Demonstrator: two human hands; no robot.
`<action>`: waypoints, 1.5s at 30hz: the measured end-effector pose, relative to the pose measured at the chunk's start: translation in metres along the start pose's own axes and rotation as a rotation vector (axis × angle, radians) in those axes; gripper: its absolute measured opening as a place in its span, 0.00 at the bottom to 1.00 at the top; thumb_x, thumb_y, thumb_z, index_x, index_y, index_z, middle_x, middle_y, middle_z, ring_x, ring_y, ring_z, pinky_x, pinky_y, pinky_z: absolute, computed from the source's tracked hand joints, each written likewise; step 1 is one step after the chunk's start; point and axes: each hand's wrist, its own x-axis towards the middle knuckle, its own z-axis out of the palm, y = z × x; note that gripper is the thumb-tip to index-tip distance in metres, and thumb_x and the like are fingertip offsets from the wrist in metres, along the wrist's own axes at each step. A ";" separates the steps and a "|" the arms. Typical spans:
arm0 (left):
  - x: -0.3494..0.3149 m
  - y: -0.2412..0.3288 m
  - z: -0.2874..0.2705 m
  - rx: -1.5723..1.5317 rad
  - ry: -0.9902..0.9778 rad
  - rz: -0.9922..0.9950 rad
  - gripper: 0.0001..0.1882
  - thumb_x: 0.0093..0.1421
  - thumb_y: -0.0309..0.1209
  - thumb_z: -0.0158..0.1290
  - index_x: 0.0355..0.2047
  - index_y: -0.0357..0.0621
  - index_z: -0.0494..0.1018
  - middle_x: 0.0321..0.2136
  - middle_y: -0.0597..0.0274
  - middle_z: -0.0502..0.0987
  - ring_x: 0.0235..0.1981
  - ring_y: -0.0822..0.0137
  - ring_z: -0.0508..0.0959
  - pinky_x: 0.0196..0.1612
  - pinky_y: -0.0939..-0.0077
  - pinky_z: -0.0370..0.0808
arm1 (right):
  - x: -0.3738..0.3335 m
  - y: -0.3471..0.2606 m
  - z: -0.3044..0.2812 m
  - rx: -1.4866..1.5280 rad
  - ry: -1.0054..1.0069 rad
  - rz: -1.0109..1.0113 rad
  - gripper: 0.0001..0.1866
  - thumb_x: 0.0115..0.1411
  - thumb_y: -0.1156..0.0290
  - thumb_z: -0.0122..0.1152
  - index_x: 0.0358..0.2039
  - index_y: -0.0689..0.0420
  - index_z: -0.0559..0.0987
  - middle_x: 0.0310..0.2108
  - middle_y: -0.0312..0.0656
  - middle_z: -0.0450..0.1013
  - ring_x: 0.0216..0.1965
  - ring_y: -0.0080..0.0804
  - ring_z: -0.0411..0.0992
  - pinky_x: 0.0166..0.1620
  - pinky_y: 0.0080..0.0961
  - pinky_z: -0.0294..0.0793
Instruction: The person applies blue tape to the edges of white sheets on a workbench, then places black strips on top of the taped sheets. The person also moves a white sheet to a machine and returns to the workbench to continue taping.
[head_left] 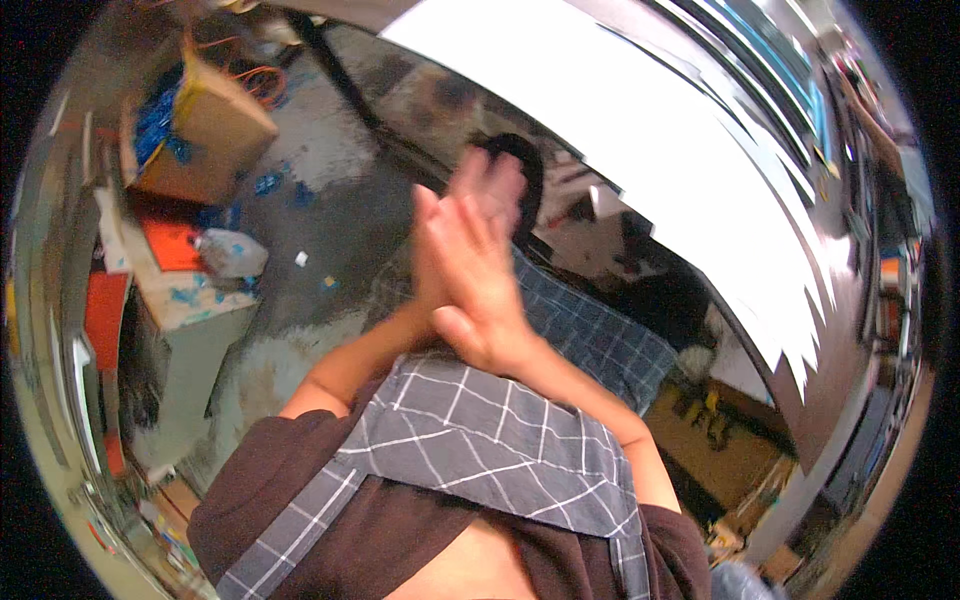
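In front of my checked apron [490, 420], my two hands meet, palm against palm. My right hand [478, 285] lies on top, its fingers stretched out and its thumb apart. Behind it is my left hand [427, 265], partly covered, with fingers that look extended; the fingertips are blurred by motion. I see nothing held between them. Just beyond the fingers is a dark rounded shape [532, 175], which I cannot make out. To the right of the hands, white sheets [640, 120] with jagged, stepped edges lie on a table.
At the far left stands a cardboard box [215, 140] with blue plastic in it, near an orange cable [262, 85]. Below it, a pale bench [190, 300] carries a clear plastic bag [232, 252] and an orange piece [172, 243]. Blue scraps [268, 182] litter the grey floor.
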 end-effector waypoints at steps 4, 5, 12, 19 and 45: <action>-0.021 0.019 -0.030 -0.152 -0.131 -0.705 0.38 0.72 0.55 0.30 0.70 0.36 0.49 0.69 0.56 0.56 0.69 0.63 0.57 0.70 0.67 0.51 | 0.038 0.020 -0.035 -0.196 0.213 0.157 0.39 0.69 0.42 0.33 0.66 0.62 0.64 0.70 0.55 0.54 0.72 0.52 0.46 0.72 0.44 0.37; -0.006 0.030 -0.028 -0.288 -0.245 -0.630 0.39 0.72 0.58 0.26 0.71 0.39 0.47 0.70 0.55 0.54 0.71 0.61 0.53 0.71 0.63 0.49 | 0.022 0.023 -0.028 -0.382 0.143 0.194 0.39 0.69 0.41 0.30 0.67 0.59 0.63 0.70 0.56 0.52 0.73 0.56 0.43 0.71 0.50 0.34; -0.042 0.029 -0.092 0.544 -0.361 -0.361 0.30 0.75 0.44 0.34 0.69 0.38 0.50 0.68 0.53 0.55 0.68 0.63 0.57 0.68 0.65 0.56 | 0.035 0.026 -0.006 -0.317 0.075 -0.058 0.37 0.62 0.42 0.46 0.60 0.60 0.71 0.64 0.53 0.63 0.68 0.54 0.56 0.68 0.63 0.36; 0.058 0.197 -0.102 1.496 -1.239 -0.745 0.19 0.54 0.19 0.51 0.48 0.37 0.76 0.41 0.52 0.77 0.45 0.55 0.79 0.48 0.65 0.76 | 0.000 0.022 -0.034 0.033 -0.288 0.319 0.23 0.68 0.56 0.51 0.51 0.64 0.77 0.53 0.56 0.72 0.55 0.54 0.71 0.57 0.41 0.70; 0.130 -0.008 0.112 1.649 -1.623 0.232 0.33 0.49 0.38 0.67 0.55 0.42 0.70 0.45 0.51 0.73 0.48 0.51 0.74 0.51 0.60 0.73 | -0.090 -0.035 -0.327 -0.764 -0.052 1.077 0.29 0.44 0.63 0.75 0.45 0.61 0.75 0.44 0.49 0.74 0.46 0.44 0.72 0.51 0.34 0.72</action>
